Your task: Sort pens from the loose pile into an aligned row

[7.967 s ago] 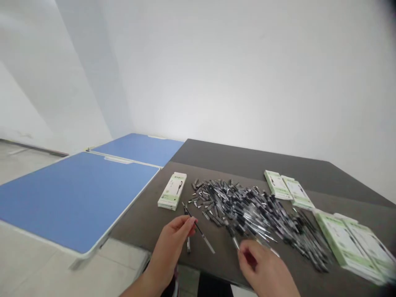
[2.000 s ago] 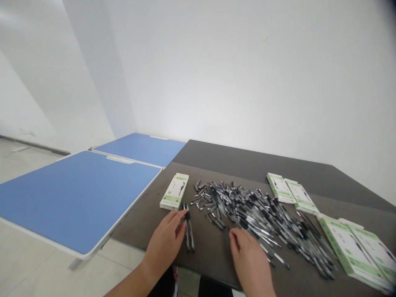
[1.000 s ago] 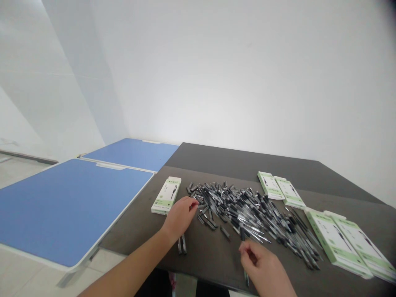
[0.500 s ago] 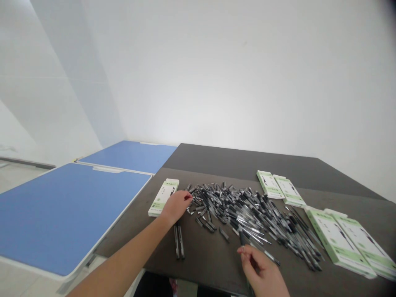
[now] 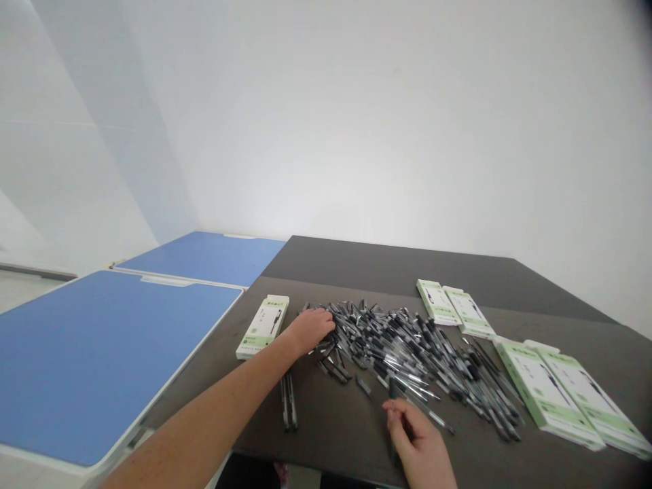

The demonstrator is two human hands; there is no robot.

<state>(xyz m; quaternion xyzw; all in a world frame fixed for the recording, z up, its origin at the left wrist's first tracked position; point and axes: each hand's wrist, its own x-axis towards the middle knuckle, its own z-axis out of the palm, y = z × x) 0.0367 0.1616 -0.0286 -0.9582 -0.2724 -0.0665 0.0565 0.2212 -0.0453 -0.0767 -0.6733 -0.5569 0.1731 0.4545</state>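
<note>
A big heap of black and clear pens with loose caps lies across the dark table. My left hand reaches far out onto the left edge of the heap, fingers curled down among the caps; what they pinch is hidden. My right hand is near the front edge, fingers closed round a black pen that points away from me. Two pens lie side by side by my left forearm. A green and white pen box sits just left of my left hand.
Two green and white boxes lie at the back right and two larger ones at the right edge. Blue folding tables adjoin the dark table on the left. A white wall stands behind.
My left hand has left the two laid-down pens and stretched forward into the left side of the heap. My right hand has drawn one pen from the pile toward the front edge.
</note>
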